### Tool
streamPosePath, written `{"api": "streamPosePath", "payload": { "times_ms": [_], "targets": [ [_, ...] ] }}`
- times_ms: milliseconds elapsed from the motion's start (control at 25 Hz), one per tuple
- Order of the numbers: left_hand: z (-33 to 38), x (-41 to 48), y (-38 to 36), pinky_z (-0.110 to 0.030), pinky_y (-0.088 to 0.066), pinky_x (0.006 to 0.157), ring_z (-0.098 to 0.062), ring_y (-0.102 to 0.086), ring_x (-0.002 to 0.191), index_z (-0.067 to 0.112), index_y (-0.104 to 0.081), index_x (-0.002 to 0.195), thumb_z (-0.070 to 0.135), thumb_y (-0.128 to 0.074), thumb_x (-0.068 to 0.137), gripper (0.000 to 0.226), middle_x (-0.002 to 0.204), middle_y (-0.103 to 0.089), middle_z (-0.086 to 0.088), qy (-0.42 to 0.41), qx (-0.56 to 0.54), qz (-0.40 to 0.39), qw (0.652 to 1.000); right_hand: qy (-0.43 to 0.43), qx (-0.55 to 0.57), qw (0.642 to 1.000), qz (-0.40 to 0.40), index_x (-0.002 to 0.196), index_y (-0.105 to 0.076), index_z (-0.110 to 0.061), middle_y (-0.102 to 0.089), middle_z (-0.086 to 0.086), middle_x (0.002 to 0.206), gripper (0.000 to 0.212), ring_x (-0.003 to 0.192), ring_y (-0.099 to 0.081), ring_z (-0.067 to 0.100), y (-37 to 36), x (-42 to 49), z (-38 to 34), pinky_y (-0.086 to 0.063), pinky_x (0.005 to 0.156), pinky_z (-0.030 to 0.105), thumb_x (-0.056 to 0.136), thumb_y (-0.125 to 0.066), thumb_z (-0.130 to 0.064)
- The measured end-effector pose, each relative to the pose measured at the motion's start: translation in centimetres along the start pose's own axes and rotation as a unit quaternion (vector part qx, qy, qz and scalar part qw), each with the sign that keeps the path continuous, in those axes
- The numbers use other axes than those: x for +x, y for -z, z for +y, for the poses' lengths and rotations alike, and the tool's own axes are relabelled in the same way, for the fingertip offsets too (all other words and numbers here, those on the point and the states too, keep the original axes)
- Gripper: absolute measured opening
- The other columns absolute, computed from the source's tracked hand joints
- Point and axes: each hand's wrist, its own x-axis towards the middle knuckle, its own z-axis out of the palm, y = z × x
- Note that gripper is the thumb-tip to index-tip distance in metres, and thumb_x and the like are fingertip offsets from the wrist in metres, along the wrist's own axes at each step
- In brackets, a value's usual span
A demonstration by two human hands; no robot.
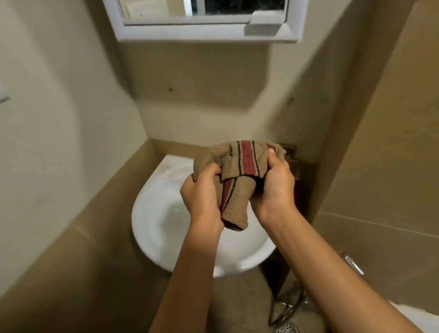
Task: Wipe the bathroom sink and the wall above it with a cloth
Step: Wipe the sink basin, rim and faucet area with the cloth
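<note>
Above the white sink my left hand has its fingers curled round one side of the striped cloth and my right hand grips the other, so I'd fold it into a firm pad before wiping.

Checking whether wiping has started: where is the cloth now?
Head view, centre: the cloth is gripped between the left hand and right hand, held over the white sink, below the mirror.

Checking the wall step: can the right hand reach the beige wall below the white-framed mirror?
Probably yes: the right hand grips the brown red-striped cloth above the white ceramic sink, and nothing stands between it and the beige wall.
</note>
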Motion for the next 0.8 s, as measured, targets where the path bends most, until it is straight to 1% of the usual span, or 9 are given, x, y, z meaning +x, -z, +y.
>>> {"api": "streamPosePath", "payload": {
  "times_ms": [160, 280, 360, 440, 520, 640, 720, 760, 800],
  "targets": [
    [-0.7, 3.3, 5.6, -0.03, -0.056, 0.063, -0.026, -0.069, 0.077, 0.005, -0.066, 0.107, 0.019, -0.067, 0.077, 0.033, 0.093, -0.072, -0.014, 0.045, 0.065, -0.026, 0.997, -0.06, -0.028, 0.998, 0.018, 0.131, -0.049, -0.015, -0.064, 0.013, 0.12, 0.038, 0.1, -0.063, 0.024, 1.2, 1.9, 5.9, -0.055, 0.081, 0.038, 0.097, -0.047, -0.032],
    [-0.9, 6.2, 8.8, -0.032, -0.055, 0.076, -0.025, -0.069, 0.09, 0.012, -0.07, 0.096, 0.04, -0.072, 0.074, 0.036, 0.097, -0.073, -0.009, 0.056, 0.123, -0.016, 0.991, -0.103, -0.061, 0.993, 0.01, 0.128, -0.054, -0.017, -0.066, 0.011, 0.12, 0.042, 0.107, -0.063, 0.025, 2.2, 3.8, 9.5, -0.053, 0.088, 0.042, 0.094, -0.048, -0.041],
    [-0.9, 8.8, 10.5, -0.036, -0.052, 0.088, -0.025, -0.066, 0.094, 0.015, -0.069, 0.092, 0.052, -0.071, 0.071, 0.042, 0.099, -0.071, -0.008, 0.093, 0.167, 0.005, 0.982, -0.128, -0.094, 0.987, 0.01, 0.125, -0.056, -0.017, -0.067, 0.011, 0.118, 0.039, 0.107, -0.064, 0.028, 2.4, 4.9, 11.8, -0.052, 0.089, 0.043, 0.094, -0.051, -0.038],
    [-0.9, 12.2, 12.3, -0.042, -0.047, 0.097, -0.028, -0.063, 0.101, 0.011, -0.066, 0.106, 0.059, -0.068, 0.069, 0.06, 0.108, -0.069, -0.01, 0.173, 0.174, -0.027, 0.969, -0.151, -0.122, 0.981, 0.024, 0.124, -0.057, -0.013, -0.067, 0.015, 0.116, 0.036, 0.106, -0.064, 0.031, 1.8, 6.4, 15.2, -0.052, 0.09, 0.045, 0.091, -0.056, -0.029],
    [-0.9, 13.8, 13.4, -0.042, -0.047, 0.094, -0.026, -0.061, 0.102, 0.007, -0.061, 0.109, 0.053, -0.059, 0.08, 0.055, 0.109, -0.065, -0.01, 0.204, 0.158, -0.074, 0.963, -0.188, -0.127, 0.972, 0.056, 0.125, -0.054, -0.012, -0.065, 0.017, 0.116, 0.047, 0.104, -0.064, 0.033, 1.7, 7.7, 18.1, -0.053, 0.088, 0.046, 0.083, -0.064, -0.03],
    [-0.4, 17.3, 14.4, -0.041, -0.05, 0.086, -0.029, -0.06, 0.104, 0.012, -0.062, 0.111, 0.044, -0.056, 0.086, 0.041, 0.113, -0.063, -0.012, 0.228, 0.143, -0.072, 0.96, -0.237, -0.149, 0.953, 0.118, 0.119, -0.056, -0.018, -0.057, 0.013, 0.124, 0.076, 0.103, -0.063, 0.033, 0.7, 10.9, 21.9, -0.055, 0.083, 0.047, 0.053, -0.083, -0.045],
    [0.0, 20.1, 14.8, -0.04, -0.052, 0.077, -0.031, -0.061, 0.097, 0.01, -0.062, 0.113, 0.038, -0.059, 0.084, 0.04, 0.106, -0.066, -0.014, 0.258, 0.135, -0.06, 0.955, -0.219, -0.202, 0.94, 0.165, 0.116, -0.055, -0.019, -0.055, 0.011, 0.119, 0.068, 0.101, -0.062, 0.03, 0.6, 13.5, 24.3, -0.057, 0.08, 0.043, 0.059, -0.077, -0.049],
    [0.3, 21.3, 14.9, -0.039, -0.052, 0.074, -0.032, -0.062, 0.095, 0.01, -0.062, 0.113, 0.036, -0.06, 0.084, 0.039, 0.104, -0.066, -0.014, 0.268, 0.134, -0.058, 0.952, -0.202, -0.241, 0.934, 0.169, 0.114, -0.055, -0.017, -0.056, 0.011, 0.118, 0.061, 0.101, -0.061, 0.03, 0.9, 15.0, 25.7, -0.055, 0.082, 0.043, 0.068, -0.069, -0.055],
    [0.4, 22.4, 14.9, -0.038, -0.051, 0.071, -0.033, -0.062, 0.093, 0.01, -0.062, 0.112, 0.033, -0.059, 0.084, 0.037, 0.102, -0.066, -0.015, 0.274, 0.133, -0.056, 0.951, -0.21, -0.293, 0.919, 0.156, 0.112, -0.058, -0.017, -0.057, 0.012, 0.12, 0.066, 0.104, -0.059, 0.03, 0.5, 15.7, 26.2, -0.052, 0.088, 0.046, 0.07, -0.057, -0.069]
  ]
}}
